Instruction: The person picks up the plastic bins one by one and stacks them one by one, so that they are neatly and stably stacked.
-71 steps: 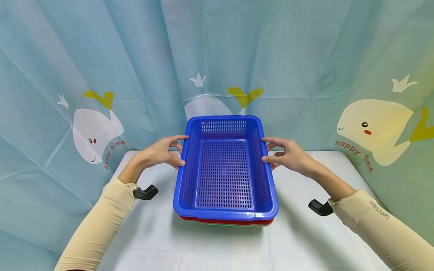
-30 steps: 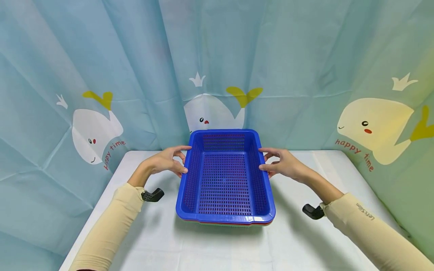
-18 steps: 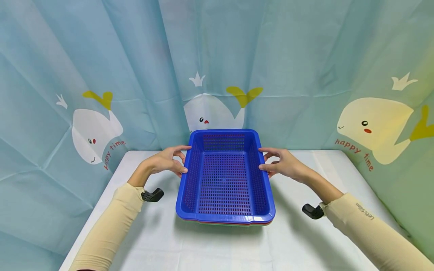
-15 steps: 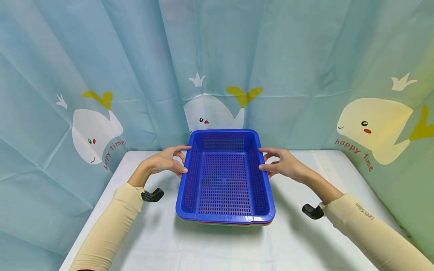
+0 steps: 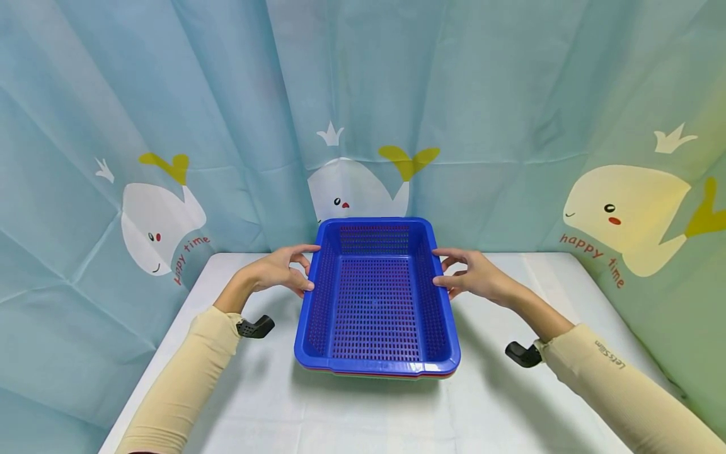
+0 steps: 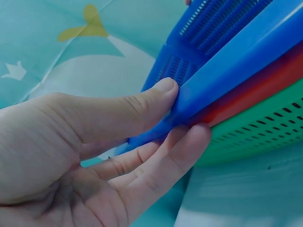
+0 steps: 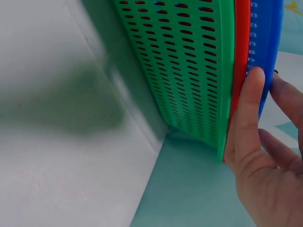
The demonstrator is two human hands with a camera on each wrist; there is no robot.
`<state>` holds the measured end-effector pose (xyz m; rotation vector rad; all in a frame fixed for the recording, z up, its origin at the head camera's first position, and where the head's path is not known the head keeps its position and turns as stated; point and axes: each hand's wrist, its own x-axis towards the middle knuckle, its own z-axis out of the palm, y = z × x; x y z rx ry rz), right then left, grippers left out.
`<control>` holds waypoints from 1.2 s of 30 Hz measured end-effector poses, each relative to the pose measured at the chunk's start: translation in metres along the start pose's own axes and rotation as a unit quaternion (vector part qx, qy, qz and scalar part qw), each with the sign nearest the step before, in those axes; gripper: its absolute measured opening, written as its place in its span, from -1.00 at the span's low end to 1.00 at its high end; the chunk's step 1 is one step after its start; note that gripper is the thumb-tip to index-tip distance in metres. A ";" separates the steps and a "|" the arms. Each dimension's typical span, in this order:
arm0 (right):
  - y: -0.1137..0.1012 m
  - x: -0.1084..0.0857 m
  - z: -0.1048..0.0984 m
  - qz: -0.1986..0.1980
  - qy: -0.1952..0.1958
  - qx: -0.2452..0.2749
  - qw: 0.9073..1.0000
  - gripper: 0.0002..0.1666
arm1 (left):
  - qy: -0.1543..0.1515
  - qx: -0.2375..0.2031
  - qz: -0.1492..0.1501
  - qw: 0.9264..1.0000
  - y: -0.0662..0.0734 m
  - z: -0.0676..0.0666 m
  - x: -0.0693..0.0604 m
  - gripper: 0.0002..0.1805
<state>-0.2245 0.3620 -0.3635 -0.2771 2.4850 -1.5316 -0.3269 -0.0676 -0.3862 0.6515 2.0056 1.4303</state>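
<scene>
In the head view a blue plastic basket [image 5: 377,366] sits at the table's middle, nested over other baskets. Beneath its rim the left wrist view shows a red basket [image 6: 255,92] and, outermost, a green basket [image 6: 265,130] with slotted walls. My left hand [image 5: 276,268] pinches the blue rim on the left side, thumb on top and fingers underneath. On the opposite side my right hand [image 5: 473,275] holds the same rim; in the right wrist view its fingers lie against the blue edge, beside the red rim [image 7: 240,47]. The blue basket's inside holds nothing visible.
The stack stands on a white-covered table [image 5: 374,422]. Behind and on both sides hangs a pale blue curtain [image 5: 488,94] with whale prints, close to the table's back edge. A black wrist-camera mount [image 5: 255,326] sticks out near the left sleeve.
Since the oldest frame, both hands have lowered the blue basket further down into the red one, so less red shows below its front rim. Over the last second, nothing visibly moves.
</scene>
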 end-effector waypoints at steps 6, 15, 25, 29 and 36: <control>-0.003 -0.002 -0.002 -0.014 0.017 -0.048 0.999 -0.13 | 0.000 -0.015 0.004 1.000 -0.002 -0.002 -0.003 0.02; -0.008 -0.010 -0.006 -0.026 0.034 -0.087 0.995 -0.05 | 0.012 -0.005 0.024 1.000 -0.012 -0.013 -0.015 -0.01; -0.025 -0.023 -0.016 -0.119 0.096 -0.143 0.978 -0.03 | 0.089 0.048 0.111 0.989 -0.022 -0.022 -0.043 -0.13; -0.026 -0.028 -0.017 -0.157 0.118 -0.141 0.970 0.06 | 0.132 0.058 0.141 0.980 -0.027 -0.023 -0.053 -0.14; -0.019 -0.039 -0.018 -0.151 0.144 -0.142 0.968 0.09 | 0.178 0.073 0.170 0.967 -0.041 -0.025 -0.070 -0.15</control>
